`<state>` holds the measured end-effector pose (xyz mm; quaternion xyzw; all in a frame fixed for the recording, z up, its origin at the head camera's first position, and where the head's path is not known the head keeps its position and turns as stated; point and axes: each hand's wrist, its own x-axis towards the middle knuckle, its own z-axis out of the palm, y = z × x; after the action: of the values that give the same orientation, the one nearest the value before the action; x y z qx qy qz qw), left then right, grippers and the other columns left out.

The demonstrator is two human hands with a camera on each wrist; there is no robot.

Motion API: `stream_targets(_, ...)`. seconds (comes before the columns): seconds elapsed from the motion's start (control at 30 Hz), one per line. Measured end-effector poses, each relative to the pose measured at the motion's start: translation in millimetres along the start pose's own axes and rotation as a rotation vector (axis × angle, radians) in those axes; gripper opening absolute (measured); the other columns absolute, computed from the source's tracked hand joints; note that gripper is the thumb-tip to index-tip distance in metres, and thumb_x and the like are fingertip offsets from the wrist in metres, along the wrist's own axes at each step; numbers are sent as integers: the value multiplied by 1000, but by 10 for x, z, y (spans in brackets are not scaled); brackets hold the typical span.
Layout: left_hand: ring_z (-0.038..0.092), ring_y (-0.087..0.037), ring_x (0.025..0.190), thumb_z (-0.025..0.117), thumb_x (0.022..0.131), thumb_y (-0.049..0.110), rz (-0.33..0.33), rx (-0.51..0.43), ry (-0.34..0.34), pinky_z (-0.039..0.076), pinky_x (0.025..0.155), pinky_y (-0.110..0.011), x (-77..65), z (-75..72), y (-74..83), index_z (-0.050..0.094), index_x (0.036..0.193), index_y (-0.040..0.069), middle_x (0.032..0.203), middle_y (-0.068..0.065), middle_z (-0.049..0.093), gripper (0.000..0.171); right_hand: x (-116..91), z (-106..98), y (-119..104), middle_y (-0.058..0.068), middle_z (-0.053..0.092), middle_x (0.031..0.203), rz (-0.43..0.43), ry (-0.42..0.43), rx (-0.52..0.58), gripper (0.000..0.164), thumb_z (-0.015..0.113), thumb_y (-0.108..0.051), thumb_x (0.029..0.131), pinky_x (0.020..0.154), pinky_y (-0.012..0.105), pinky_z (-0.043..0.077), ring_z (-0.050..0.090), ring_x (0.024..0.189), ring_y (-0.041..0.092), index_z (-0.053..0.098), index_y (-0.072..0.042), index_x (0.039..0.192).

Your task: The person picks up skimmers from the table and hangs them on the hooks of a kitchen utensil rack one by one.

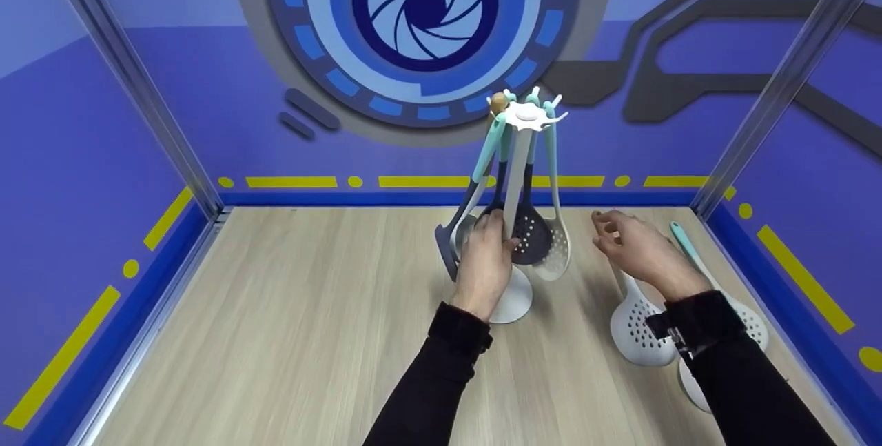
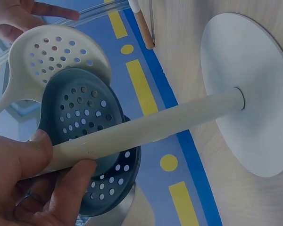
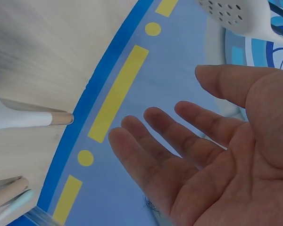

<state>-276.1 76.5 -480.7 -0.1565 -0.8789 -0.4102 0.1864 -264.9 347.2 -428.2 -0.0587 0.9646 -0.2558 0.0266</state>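
Along its right side the table [image 1: 310,329] is crowded, so anything nudged outward there could be knocked against the right wall [image 1: 827,239].

Right of the table's centre the rack [image 1: 517,180] is stood upright, with tools hung about its top. Because weight is carried high, it could be tipped if the pole [image 2: 151,129] were pushed sideways.

Farther right, a white skimmer [image 1: 639,337] is laid flat, its wooden handle [image 3: 61,118] pointed toward the back. A teal-handled skimmer [image 1: 751,323] is laid near it, and a third tool [image 1: 694,387] is partly hidden by the right sleeve [image 1: 747,380]; with so little room between, the others could be swept along if the first were dragged.

On the rack, a dark skimmer [image 1: 535,234] and a pale one [image 1: 555,258] are hung close; both could be set swinging by a bump.

The pole is clasped by the left hand [image 1: 484,256], by whose knuckles nearby tools could be jostled. Well apart from it, nothing is gripped by the right hand [image 1: 637,246]; its fingers are spread loosely above the wooden handle. If that handle were caught only at its tip, the skimmer could be twisted loose.

By a jolt, handles could be slipped from the small hooks [image 1: 557,99].
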Motion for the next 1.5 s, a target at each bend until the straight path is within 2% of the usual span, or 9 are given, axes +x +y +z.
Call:
stream_targets(0.13,84,-37,114,84,106,8,1,7,17,69,99,-53,30,-3,-29,73,131,-1,114,-17,80,30,10,13,39,44,65,156,4,5,-18,55,62,-18,120,112,74,61,67,143,65,52,10,167)
stream_targets(0.4,83,-36,115,83,107,10,-31,-23,-10,69,99,-52,81,-31,-49,73,130,0,116,-17,80,27,47,65,160,46,65,154,42,6,-42,53,62,-18,121,110,73,62,68,140,64,53,14,162)
stream_targets(0.57,83,-37,115,84,107,12,-39,0,8,69,99,-52,108,-63,-89,73,132,0,117,-17,80,30,81,117,259,47,66,149,79,-5,-60,53,63,-14,119,108,71,63,69,136,64,53,18,160)
stream_targets(0.8,82,-37,106,85,107,17,-36,32,44,67,95,-55,160,-105,-204,72,127,2,109,-16,79,28,123,193,404,44,70,147,138,-35,-154,50,66,-14,117,108,70,62,72,133,62,57,18,155)
stream_targets(0.97,81,-38,108,84,107,16,-41,15,65,66,97,-56,177,-149,-267,72,133,0,113,-17,79,33,146,242,480,46,70,144,171,-71,-166,50,70,-12,115,105,67,64,73,130,60,58,21,151)
stream_targets(1.13,80,-36,110,83,108,13,-73,-19,66,66,98,-54,198,-183,-307,71,137,0,116,-17,78,34,150,282,543,46,73,131,177,-81,-152,45,74,-6,107,100,66,66,76,117,57,61,24,139)
stream_targets(1.23,80,-36,111,82,109,14,-93,-18,66,66,98,-55,201,-193,-317,71,139,0,118,-17,77,35,127,303,562,43,75,121,176,-77,-150,40,77,-2,103,94,64,66,76,103,49,64,23,131)
stream_targets(1.37,80,-35,112,82,110,16,-108,0,66,67,98,-54,196,-196,-322,70,142,0,121,-18,78,38,102,326,572,38,76,113,190,-75,-154,35,79,-1,101,85,58,64,70,92,40,65,22,125)
stream_targets(1.5,81,-34,114,81,111,16,-125,5,61,68,99,-54,192,-196,-313,69,145,0,123,-18,78,40,104,341,576,36,75,109,206,-87,-154,33,77,0,102,83,54,62,68,90,38,65,22,123)
